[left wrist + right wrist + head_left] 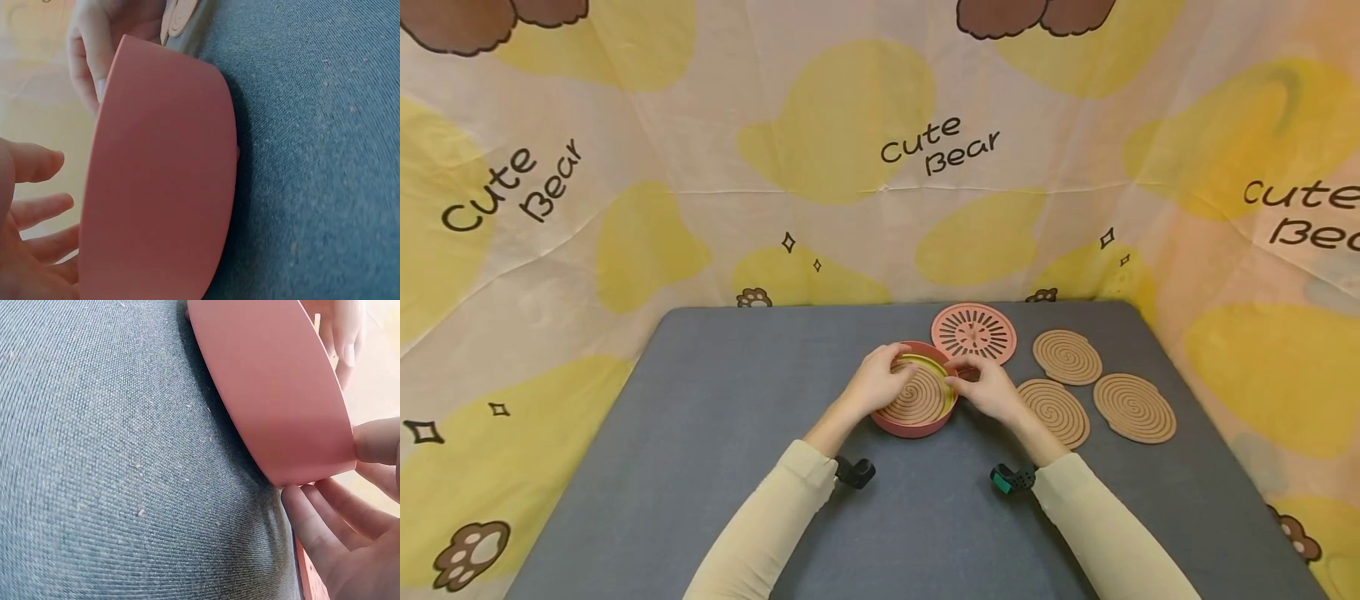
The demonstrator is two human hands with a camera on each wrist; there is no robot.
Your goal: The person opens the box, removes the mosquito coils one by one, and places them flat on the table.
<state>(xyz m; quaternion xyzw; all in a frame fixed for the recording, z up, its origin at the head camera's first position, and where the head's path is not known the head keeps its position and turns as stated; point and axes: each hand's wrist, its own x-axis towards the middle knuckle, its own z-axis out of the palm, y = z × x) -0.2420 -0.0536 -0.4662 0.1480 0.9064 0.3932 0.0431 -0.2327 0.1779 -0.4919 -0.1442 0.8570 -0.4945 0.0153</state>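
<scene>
A round pink mosquito coil box (912, 430) stands without its lid on the table, and a tan mosquito coil (913, 395) lies in it. A yellow-green rim (934, 363) shows inside the box wall. My left hand (880, 379) is over the box's left side. In the left wrist view its fingers (44, 209) are spread and loosely bent beside the rim. My right hand (988, 390) holds the box's right side, thumb at the rim and fingers against the outer wall, as the right wrist view shows.
The slotted pink lid (973, 332) lies just behind the box, to the right. Three more mosquito coils lie flat at the right: a rear one (1067, 357), a right one (1135, 407) and one (1052, 414) partly behind my right forearm. A grey cloth covers the table (715, 400).
</scene>
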